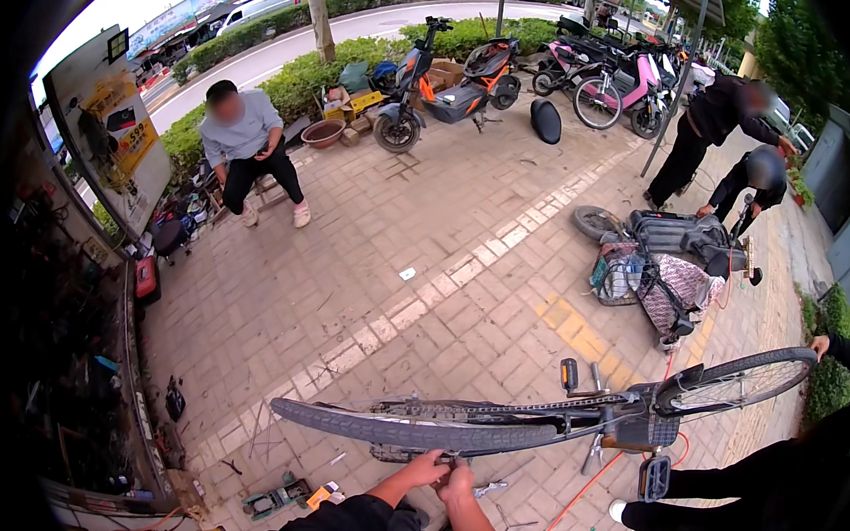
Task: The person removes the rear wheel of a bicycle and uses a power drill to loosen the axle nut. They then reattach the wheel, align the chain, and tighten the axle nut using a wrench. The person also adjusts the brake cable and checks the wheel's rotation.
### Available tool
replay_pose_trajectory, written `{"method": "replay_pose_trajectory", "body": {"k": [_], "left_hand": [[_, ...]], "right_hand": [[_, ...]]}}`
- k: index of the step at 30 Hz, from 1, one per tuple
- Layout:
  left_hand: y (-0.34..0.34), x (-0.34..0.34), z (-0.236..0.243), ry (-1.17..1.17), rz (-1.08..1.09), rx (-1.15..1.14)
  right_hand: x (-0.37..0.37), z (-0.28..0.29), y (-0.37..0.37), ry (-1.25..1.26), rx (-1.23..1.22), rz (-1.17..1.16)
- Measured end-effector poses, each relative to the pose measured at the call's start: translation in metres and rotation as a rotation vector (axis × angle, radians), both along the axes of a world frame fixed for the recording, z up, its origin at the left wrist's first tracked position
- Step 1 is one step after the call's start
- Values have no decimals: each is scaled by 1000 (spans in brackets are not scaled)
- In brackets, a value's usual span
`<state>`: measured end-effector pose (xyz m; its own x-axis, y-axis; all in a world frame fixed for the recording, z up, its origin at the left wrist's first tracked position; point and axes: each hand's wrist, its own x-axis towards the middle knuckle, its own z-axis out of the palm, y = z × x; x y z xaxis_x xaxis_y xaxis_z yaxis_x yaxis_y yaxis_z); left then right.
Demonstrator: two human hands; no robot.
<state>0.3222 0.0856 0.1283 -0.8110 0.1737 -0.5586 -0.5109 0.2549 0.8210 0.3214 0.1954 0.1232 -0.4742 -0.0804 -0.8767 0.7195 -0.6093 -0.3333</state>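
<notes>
A bicycle stands before me, seemingly upside down, with its near wheel (415,432) reaching across toward the left. Below that tire, at the hub side, my left hand (422,472) and my right hand (456,482) meet close together. The fingers of both are bent and pressed in at a small part by the axle, which they hide. Along the frame sit the chain (523,408) and two pedals, one of them the lower pedal (654,478). At the right, another person's hand (819,346) touches the far wheel (739,382).
Loose tools (491,488) and a green toolbox-like tray (276,498) lie on the paving near my hands. A red hose (576,497) runs past the bicycle. Two people work at a tipped scooter (679,242); a seated person (248,143) is at left.
</notes>
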Motion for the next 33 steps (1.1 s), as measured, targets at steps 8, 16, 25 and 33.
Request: {"method": "replay_pose_trajectory", "body": {"k": [8, 16, 25, 33], "left_hand": [[-2, -1, -9, -1, 29, 1], [1, -5, 6, -12, 19, 11], [1, -5, 12, -27, 15, 40], [3, -5, -2, -38, 5, 4]], "right_hand": [[-2, -14, -1, 11, -9, 66], [-6, -17, 1, 0, 11, 31], [-4, -9, 0, 3, 7, 7], [-1, -25, 4, 60, -26, 41]]}}
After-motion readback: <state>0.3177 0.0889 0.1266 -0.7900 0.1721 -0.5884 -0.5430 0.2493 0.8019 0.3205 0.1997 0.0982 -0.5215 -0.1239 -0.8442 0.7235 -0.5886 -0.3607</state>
